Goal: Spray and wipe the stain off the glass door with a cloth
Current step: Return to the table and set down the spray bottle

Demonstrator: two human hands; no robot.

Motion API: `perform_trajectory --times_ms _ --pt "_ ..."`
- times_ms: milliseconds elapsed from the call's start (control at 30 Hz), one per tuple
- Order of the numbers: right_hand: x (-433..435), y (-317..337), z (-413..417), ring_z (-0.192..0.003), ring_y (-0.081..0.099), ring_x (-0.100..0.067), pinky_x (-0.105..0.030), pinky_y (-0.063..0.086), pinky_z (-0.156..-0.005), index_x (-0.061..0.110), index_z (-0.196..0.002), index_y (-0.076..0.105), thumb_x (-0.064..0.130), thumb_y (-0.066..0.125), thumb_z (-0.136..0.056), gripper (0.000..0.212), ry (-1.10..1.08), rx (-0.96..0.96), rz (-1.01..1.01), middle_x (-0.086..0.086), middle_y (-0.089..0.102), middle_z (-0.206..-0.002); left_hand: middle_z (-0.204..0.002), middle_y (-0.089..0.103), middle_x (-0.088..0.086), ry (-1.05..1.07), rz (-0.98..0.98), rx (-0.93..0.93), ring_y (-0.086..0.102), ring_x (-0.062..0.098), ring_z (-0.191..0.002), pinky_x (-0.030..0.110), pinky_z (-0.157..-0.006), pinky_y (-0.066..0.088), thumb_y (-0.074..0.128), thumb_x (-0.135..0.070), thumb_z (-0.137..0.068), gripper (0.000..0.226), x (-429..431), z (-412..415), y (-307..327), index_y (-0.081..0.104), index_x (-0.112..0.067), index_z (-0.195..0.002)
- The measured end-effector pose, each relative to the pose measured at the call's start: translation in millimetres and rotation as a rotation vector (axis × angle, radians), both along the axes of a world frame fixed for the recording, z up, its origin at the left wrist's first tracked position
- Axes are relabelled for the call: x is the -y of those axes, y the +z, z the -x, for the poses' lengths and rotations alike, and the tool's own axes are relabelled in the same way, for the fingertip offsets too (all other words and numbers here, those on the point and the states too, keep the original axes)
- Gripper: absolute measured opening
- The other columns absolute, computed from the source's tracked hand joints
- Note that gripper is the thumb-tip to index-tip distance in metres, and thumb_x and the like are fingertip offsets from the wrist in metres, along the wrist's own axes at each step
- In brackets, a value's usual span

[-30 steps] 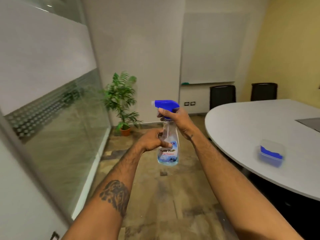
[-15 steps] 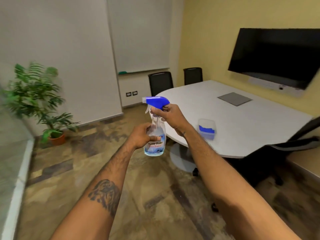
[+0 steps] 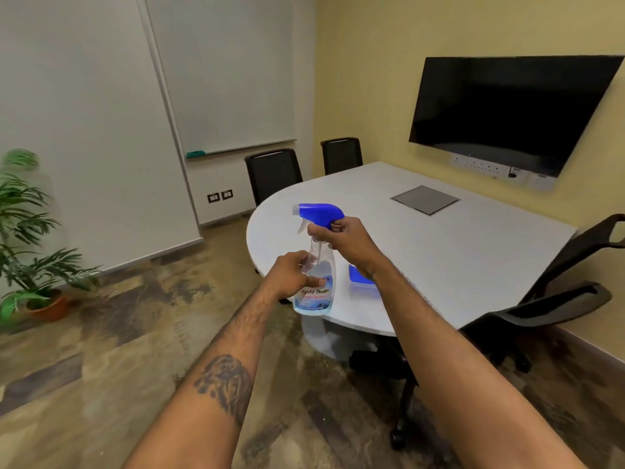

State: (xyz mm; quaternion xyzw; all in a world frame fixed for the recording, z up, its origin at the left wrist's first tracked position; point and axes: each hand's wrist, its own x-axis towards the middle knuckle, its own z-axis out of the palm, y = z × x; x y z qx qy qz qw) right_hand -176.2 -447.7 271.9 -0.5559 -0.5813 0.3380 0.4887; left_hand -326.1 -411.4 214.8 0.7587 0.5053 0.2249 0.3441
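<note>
Both hands, left hand (image 3: 290, 275) and right hand (image 3: 345, 239), grip spray bottle (image 3: 315, 286) beside table (image 3: 439, 265) edge.

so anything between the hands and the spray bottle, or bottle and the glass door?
Nothing between hands and spray bottle: left hand grips its body, right hand its neck under the blue trigger head. The glass door is out of frame, so that path cannot be judged.

You are standing in an office meeting room. A long white rounded conference table (image 3: 439, 252) is ringed by black mesh office chairs (image 3: 273, 172). A large black wall-mounted screen (image 3: 507, 110) faces it, a white wall whiteboard (image 3: 230, 79) hangs nearby, and a potted green plant (image 3: 30, 238) occupies the corner.
</note>
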Motion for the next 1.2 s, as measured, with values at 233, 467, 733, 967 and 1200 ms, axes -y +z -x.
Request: perform_trajectory --times_ms 233,467,733,967,1200 --pt "-45.6 -8.7 -63.3 -0.094 0.070 -0.025 -0.017 0.050 -0.069 0.010 -0.114 0.067 0.035 0.069 -0.089 0.035 -0.043 -0.005 0.029 -0.015 0.073 -0.103 -0.141 0.061 0.006 -0.029 0.028 -0.030 0.062 0.025 -0.123 0.037 -0.101 0.052 0.079 -0.020 -0.085 0.054 -45.7 -68.2 -5.1 0.058 -0.013 -0.134" --pt "-90.9 -17.3 -113.1 -0.084 0.066 -0.018 -0.018 0.051 -0.072 0.011 -0.111 0.064 0.024 0.072 -0.088 0.027 -0.048 -0.011 0.062 -0.013 0.070 -0.093 -0.141 0.061 0.009 -0.108 0.044 -0.054 0.059 0.027 -0.127 0.037 -0.103 0.050 0.078 -0.022 -0.086 0.050 -102.9 -117.7 -15.0 0.058 -0.009 -0.131" --pt "-161.0 -29.0 -161.6 -0.089 0.069 -0.015 -0.026 0.053 -0.085 0.007 -0.117 0.065 0.022 0.076 -0.085 0.037 -0.135 -0.035 0.067 -0.009 0.074 -0.100 -0.136 0.064 0.009 -0.220 0.080 -0.031 0.060 0.025 -0.125 0.033 -0.099 0.049 0.079 -0.022 -0.085 0.052 -187.7 -168.0 -25.7 0.059 -0.009 -0.131" --pt "-205.0 -38.0 -197.6 -0.090 0.070 -0.013 -0.023 0.052 -0.081 0.009 -0.116 0.065 0.020 0.075 -0.086 0.034 -0.240 -0.036 0.068 -0.004 0.074 -0.099 -0.143 0.059 0.011 -0.300 0.093 -0.047 0.058 0.028 -0.131 0.040 -0.106 0.048 0.077 -0.025 -0.087 0.057 -240.7 -213.4 -32.0 0.055 -0.009 -0.137" --pt "-241.3 -51.0 -245.6 -0.088 0.069 -0.012 -0.020 0.050 -0.076 0.010 -0.116 0.065 0.022 0.076 -0.085 0.034 -0.289 -0.038 0.105 -0.005 0.074 -0.100 -0.141 0.061 0.010 -0.332 0.110 -0.044 0.060 0.028 -0.128 0.043 -0.106 0.049 0.077 -0.029 -0.088 0.055 -278.9 -266.0 -52.5 0.056 -0.010 -0.135"
